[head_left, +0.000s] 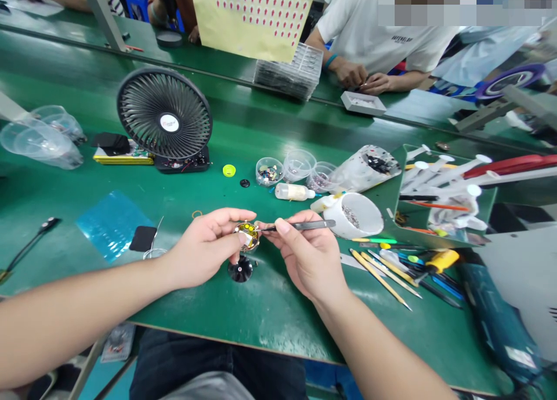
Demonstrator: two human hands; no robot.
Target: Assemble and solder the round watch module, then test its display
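Left hand (pixel 204 249): you're pinching the round gold-rimmed disc (pixel 248 236) in your fingers, above the green workbench (pixel 278 324) | Right hand (pixel 308 258): you're grasping tweezers (pixel 302 226), tips touching the disc (its details too small to make out)

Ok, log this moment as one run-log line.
left hand: holds round yellow-and-metal piece | right hand: holds tweezers, tips at piece | nearby: white plastic cup

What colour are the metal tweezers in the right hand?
The metal tweezers are dark grey; the head view shows them best.
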